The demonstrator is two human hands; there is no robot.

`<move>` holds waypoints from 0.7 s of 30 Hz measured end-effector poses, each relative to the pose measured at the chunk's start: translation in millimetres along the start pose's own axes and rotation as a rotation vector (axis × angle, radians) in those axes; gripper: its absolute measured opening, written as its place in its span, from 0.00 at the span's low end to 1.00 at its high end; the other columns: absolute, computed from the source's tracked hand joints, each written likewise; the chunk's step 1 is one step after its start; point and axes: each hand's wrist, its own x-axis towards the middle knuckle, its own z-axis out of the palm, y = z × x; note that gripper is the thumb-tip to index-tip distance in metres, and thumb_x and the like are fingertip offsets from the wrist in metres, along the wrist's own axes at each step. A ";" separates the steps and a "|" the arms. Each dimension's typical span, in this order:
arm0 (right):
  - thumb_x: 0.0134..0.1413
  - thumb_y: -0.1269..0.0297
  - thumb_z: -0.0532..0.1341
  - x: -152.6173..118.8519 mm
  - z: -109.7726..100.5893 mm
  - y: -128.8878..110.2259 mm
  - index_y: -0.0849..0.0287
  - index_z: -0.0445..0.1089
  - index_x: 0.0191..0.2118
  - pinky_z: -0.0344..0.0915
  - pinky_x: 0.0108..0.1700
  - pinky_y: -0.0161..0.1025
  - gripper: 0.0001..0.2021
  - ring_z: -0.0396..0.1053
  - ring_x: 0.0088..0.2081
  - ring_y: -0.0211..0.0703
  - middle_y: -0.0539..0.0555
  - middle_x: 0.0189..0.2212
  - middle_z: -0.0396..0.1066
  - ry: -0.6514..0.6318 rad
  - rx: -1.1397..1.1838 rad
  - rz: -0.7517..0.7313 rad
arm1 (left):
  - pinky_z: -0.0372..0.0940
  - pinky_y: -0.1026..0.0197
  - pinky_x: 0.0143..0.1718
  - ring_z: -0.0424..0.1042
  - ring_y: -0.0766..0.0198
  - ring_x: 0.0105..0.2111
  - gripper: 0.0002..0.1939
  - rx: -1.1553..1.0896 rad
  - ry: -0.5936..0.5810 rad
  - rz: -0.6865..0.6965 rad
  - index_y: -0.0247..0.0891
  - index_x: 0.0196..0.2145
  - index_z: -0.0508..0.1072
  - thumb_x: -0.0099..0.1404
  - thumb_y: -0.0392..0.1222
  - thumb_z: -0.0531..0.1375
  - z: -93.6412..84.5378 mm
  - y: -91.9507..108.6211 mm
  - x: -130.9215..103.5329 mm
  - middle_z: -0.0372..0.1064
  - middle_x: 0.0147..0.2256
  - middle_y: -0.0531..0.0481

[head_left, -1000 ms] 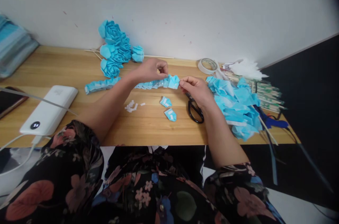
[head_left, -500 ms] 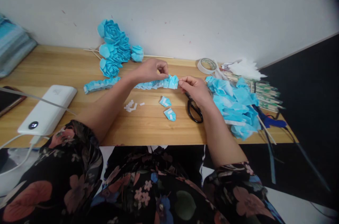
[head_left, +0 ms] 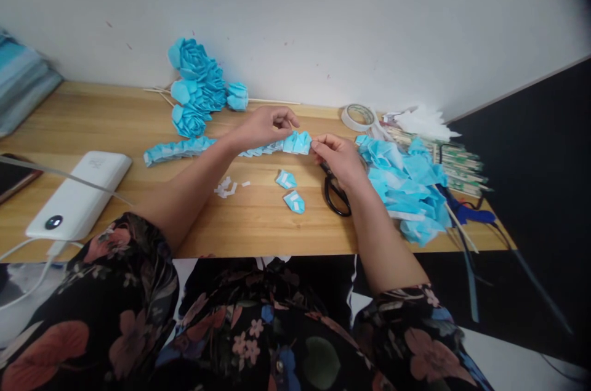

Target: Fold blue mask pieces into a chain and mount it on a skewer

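paper strip | left hand; right hand pinch its end

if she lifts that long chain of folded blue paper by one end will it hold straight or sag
Probably sag: the blue paper chain is many thin folded pieces joined end to end, already lying wavy on the table. Likely very light. Both the left hand and right hand pinch its end.

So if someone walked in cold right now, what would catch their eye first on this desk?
Probably the long chain of folded blue paper pieces across the middle of the wooden table, pinched at its right end by the left hand and the right hand. Next, the cluster of blue paper roses against the wall behind it, and the loose heap of blue paper at the right, beside black scissors.
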 end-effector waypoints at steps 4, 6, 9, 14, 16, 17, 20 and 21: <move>0.50 0.55 0.65 0.1 0.6 0.5 0.57 0.74 0.29 0.59 0.29 0.34 0.10 0.61 0.24 0.33 0.47 0.25 0.71 0.005 0.021 0.002 | 0.62 0.67 0.31 0.68 0.70 0.28 0.08 -0.035 0.023 0.003 0.33 0.39 0.76 0.60 0.34 0.62 0.7 1.7 -0.4 0.73 0.30 0.50; 0.50 0.55 0.65 0.1 1.1 1.0 0.57 0.74 0.29 0.59 0.30 0.34 0.10 0.62 0.24 0.33 0.47 0.25 0.71 0.006 0.029 0.004 | 0.62 0.67 0.31 0.67 0.70 0.28 0.08 -0.046 0.027 0.008 0.33 0.38 0.75 0.60 0.34 0.62 1.2 2.5 -0.5 0.72 0.30 0.50; 0.50 0.55 0.65 0.4 1.3 2.1 0.57 0.73 0.28 0.60 0.30 0.34 0.10 0.62 0.24 0.34 0.47 0.25 0.70 0.002 0.035 0.002 | 0.61 0.66 0.30 0.66 0.70 0.28 0.08 -0.055 0.021 0.013 0.33 0.39 0.75 0.60 0.35 0.62 1.9 3.8 -0.8 0.71 0.29 0.50; 0.51 0.53 0.65 0.2 1.9 3.1 0.56 0.73 0.28 0.61 0.30 0.35 0.11 0.62 0.24 0.35 0.47 0.23 0.68 -0.013 0.021 0.001 | 0.56 0.66 0.27 0.60 0.70 0.24 0.10 -0.029 0.019 0.019 0.35 0.40 0.76 0.60 0.36 0.61 2.1 8.1 -2.4 0.65 0.25 0.54; 0.51 0.52 0.65 -0.3 2.8 2.2 0.56 0.73 0.29 0.61 0.30 0.35 0.12 0.62 0.25 0.35 0.47 0.23 0.68 -0.016 0.022 0.002 | 0.55 0.65 0.26 0.58 0.70 0.23 0.10 -0.021 0.018 0.022 0.35 0.41 0.76 0.61 0.36 0.60 1.9 9.7 -2.9 0.62 0.24 0.56; 0.51 0.52 0.65 -0.5 3.2 1.5 0.56 0.73 0.29 0.61 0.30 0.35 0.12 0.62 0.25 0.35 0.47 0.23 0.68 -0.017 0.022 0.003 | 0.55 0.65 0.26 0.57 0.70 0.23 0.11 -0.020 0.015 0.023 0.35 0.41 0.76 0.61 0.36 0.60 1.9 10.3 -3.0 0.61 0.23 0.56; 0.50 0.53 0.65 -0.8 4.4 0.2 0.56 0.72 0.28 0.61 0.30 0.35 0.11 0.62 0.24 0.35 0.47 0.23 0.68 -0.018 0.035 0.002 | 0.55 0.65 0.27 0.58 0.69 0.24 0.12 -0.017 0.008 0.025 0.35 0.42 0.76 0.61 0.35 0.59 1.4 11.1 -3.1 0.62 0.25 0.55; 0.51 0.54 0.65 -0.7 4.6 0.4 0.56 0.72 0.28 0.61 0.30 0.35 0.11 0.62 0.24 0.35 0.47 0.23 0.68 -0.020 0.040 -0.001 | 0.56 0.65 0.27 0.59 0.69 0.25 0.12 -0.015 0.002 0.025 0.35 0.43 0.76 0.61 0.35 0.58 1.2 11.4 -3.2 0.63 0.26 0.54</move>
